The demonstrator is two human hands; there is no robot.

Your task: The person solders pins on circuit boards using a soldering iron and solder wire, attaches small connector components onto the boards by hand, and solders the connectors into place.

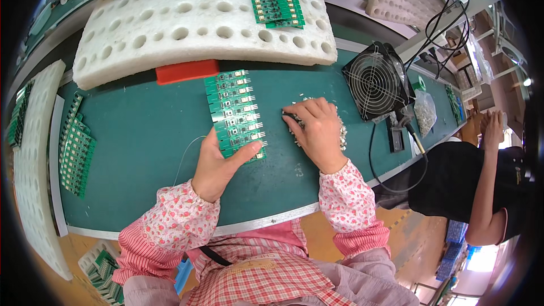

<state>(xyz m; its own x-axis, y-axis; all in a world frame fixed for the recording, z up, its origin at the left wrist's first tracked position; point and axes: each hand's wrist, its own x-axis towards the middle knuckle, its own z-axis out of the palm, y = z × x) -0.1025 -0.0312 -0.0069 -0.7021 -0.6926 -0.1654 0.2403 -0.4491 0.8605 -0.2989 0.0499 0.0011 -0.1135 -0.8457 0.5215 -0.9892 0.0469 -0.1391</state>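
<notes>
My left hand point(222, 161) is closed on the lower end of a green circuit board panel point(231, 107), thumb on top. The panel is a strip of several small boards, with metal pins along its right edge. To its right, my right hand point(318, 130) rests over a pile of small white parts point(342, 136) on the green mat. Its thumb and fingers pinch together around something small and dark at the fingertips, too hidden to name. The palm covers much of the pile.
A white foam block with holes point(198, 37) spans the back, carrying stacked boards point(276, 3); a red block point(187, 72) sits at its front. A black fan point(377, 82) and cables stand right, near a bag of parts point(425, 112). More boards point(76, 153) lie left. Another person point(470, 181) is at right.
</notes>
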